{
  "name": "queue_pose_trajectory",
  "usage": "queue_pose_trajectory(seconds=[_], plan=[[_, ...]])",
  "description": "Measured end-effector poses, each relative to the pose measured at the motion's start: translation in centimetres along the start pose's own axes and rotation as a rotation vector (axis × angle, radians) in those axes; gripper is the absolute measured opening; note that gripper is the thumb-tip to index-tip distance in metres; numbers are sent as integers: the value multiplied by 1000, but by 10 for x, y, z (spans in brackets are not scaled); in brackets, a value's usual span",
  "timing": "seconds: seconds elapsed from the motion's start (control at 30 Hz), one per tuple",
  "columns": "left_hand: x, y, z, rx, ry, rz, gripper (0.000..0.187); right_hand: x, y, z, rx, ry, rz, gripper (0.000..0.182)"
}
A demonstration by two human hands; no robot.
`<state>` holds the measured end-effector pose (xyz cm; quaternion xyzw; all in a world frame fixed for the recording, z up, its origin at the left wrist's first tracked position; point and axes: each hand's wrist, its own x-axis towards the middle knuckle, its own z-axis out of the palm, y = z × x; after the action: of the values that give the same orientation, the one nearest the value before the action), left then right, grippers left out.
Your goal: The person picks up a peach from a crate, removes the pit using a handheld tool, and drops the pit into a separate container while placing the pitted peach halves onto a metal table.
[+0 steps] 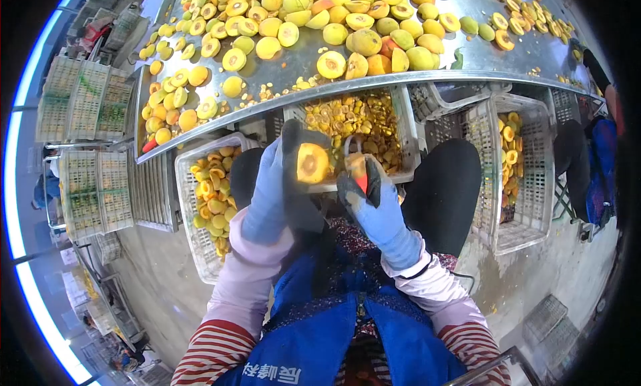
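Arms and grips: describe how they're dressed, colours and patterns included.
Left grip and right grip wear blue gloves with blackish coating. Above them come pale pink oversleeves, then red-and-white striped sleeves. No markings can be made out there.

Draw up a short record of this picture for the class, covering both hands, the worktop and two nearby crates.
Left hand: gloved, holding a cut yellow fruit, brown centre showing
Right hand: gloved, gripping a red-handled tool with a curved metal loop
Metal worktop: many fruits, whole and cut
Middle crate: small yellow and brown pieces
Left-side crate: cut fruit pieces
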<state>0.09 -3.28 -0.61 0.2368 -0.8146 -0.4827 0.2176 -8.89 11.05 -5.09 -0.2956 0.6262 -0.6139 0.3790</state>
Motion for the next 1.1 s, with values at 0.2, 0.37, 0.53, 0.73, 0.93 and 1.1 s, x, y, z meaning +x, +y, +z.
queue_pose_trajectory(seconds=[0.2, 0.37, 0.53, 0.73, 0.93, 1.1], plan=[[-7, 16, 18, -217, 0, -11, 29, 1, -7, 10, 689, 34, 274, 32], [-17, 7, 19, -363, 61, -221, 40, -7, -19, -4, 417, -81, 210, 40], [-20, -11, 16, 116, 21, 222, 49, -25, -3, -19, -629, -83, -224, 60], [-14, 14, 25, 52, -1, 349, 48, -20, -32, -21, -676, -161, -193, 60], [-19, -1, 24, -127, -100, -40, 25, -39, 2, -10, -729, -40, -377, 61], [-30, -29, 27, 235, -84, 88, 19, -40, 22, 6, -127, -154, -41, 61]])
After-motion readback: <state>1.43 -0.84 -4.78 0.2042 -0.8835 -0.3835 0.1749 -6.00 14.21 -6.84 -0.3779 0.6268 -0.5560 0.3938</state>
